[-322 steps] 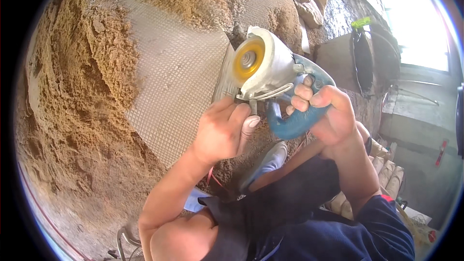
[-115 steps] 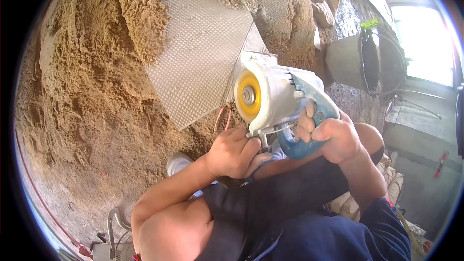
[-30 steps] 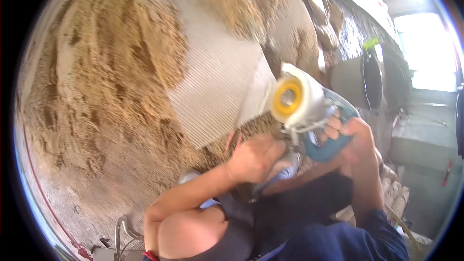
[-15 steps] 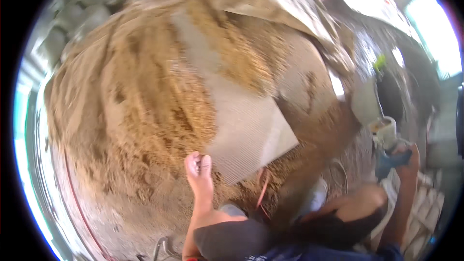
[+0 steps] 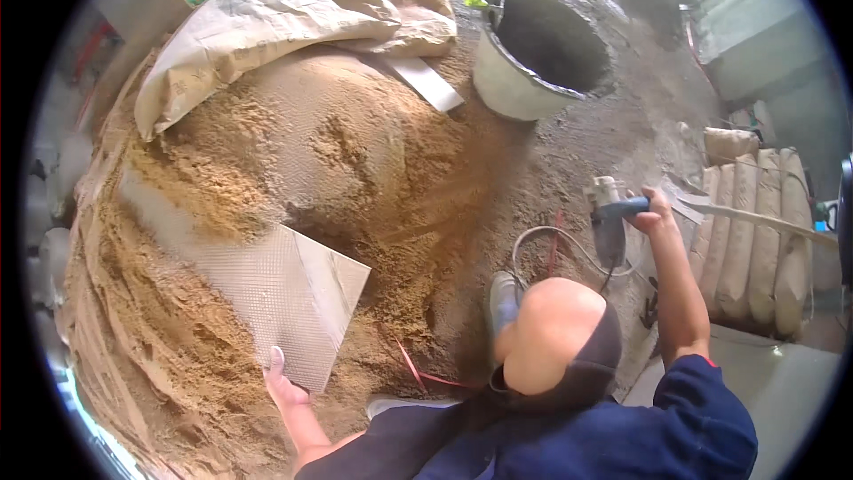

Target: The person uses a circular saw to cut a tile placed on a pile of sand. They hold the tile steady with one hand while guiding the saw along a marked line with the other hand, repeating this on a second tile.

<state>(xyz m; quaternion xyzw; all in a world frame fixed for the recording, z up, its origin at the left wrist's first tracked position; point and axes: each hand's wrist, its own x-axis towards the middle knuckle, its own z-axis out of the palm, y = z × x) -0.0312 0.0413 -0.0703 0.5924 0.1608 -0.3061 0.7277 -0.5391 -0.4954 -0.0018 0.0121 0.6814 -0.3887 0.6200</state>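
A large tile (image 5: 275,293) lies ridged side up on the sand, with a paler strip along its right edge. My left hand (image 5: 286,382) grips its near edge, thumb on top; the fingers are partly hidden. Off to the right, my right hand (image 5: 656,211) is closed round the blue handle of a hand-held power tool, seemingly an angle grinder (image 5: 609,236). The grinder hangs above the floor, apart from the tile. Its disc cannot be made out. A grey cord (image 5: 524,244) loops beneath it, near my bent knee.
Heaped sand (image 5: 178,329) surrounds the tile, with a crumpled paper sack (image 5: 293,13) across its far side. Behind stands a mortar-stained tub (image 5: 511,80) with a lime-green thing at its rim. Filled bags (image 5: 755,231) stand at right. A pink strap (image 5: 410,364) lies near my feet.
The view has swung right, bringing the tub and bags into fuller sight. My left hand, formerly curled beside the tile, now has its thumb over the edge. The grinder stays in my right hand.
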